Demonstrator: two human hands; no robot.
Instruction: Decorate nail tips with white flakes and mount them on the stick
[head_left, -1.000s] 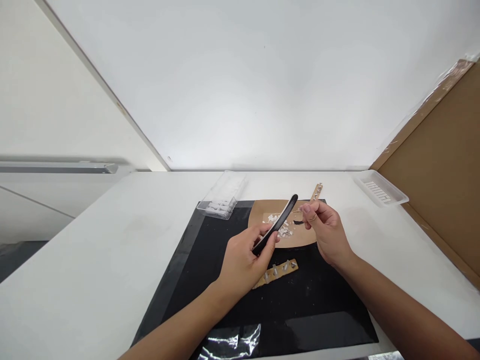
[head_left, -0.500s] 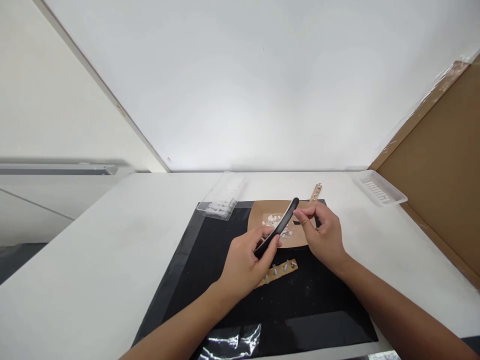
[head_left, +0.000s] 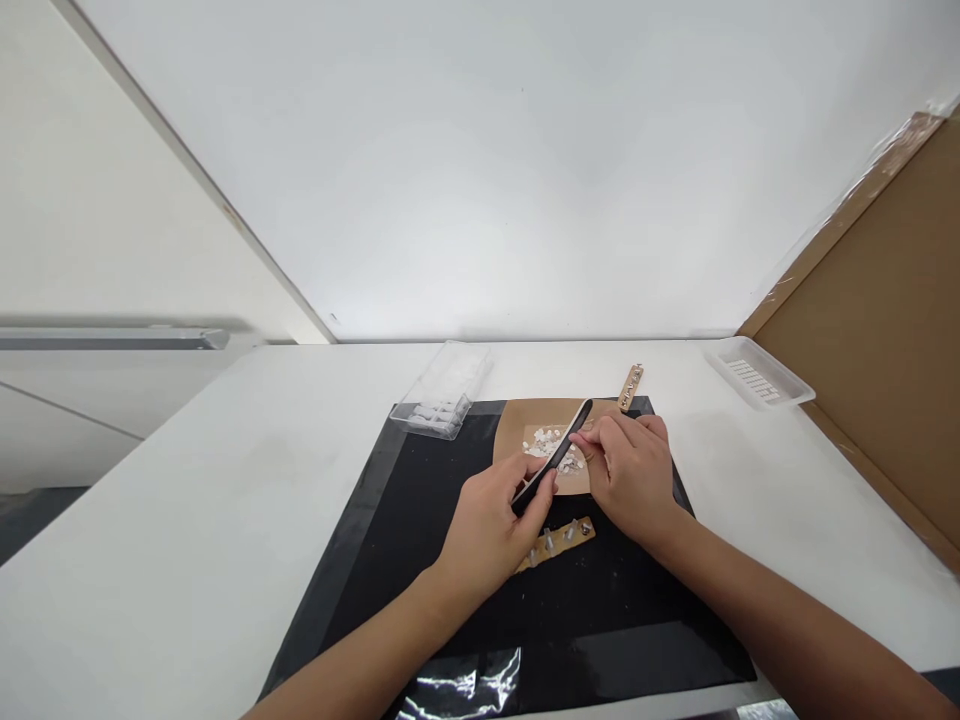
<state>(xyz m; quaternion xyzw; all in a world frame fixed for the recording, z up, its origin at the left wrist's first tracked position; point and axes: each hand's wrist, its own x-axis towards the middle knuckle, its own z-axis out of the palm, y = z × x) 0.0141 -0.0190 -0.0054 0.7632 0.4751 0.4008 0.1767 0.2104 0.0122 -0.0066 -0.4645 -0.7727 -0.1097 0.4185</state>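
My left hand [head_left: 487,525] is closed around a long black nail file [head_left: 559,450] that slants up and away over a brown paper sheet [head_left: 525,425]. A small heap of white chips [head_left: 551,440] lies on that sheet. My right hand [head_left: 630,470] rests palm down on the sheet beside the file, its fingertips pinched at the file's edge on something too small to make out. A brown card strip [head_left: 559,540] with small clear tips on it lies on the black mat [head_left: 420,560] just below both hands.
A clear plastic box [head_left: 442,395] of white tips stands at the mat's far left corner. A second brown strip [head_left: 630,385] lies beyond the paper. A clear tray [head_left: 757,375] sits far right by a tall cardboard panel [head_left: 885,330]. The white table [head_left: 187,500] meets a white wall.
My right hand has come down and leftward from a raised pinch to lie on the brown paper beside the file. The file tip has dipped slightly; my left hand has hardly moved.
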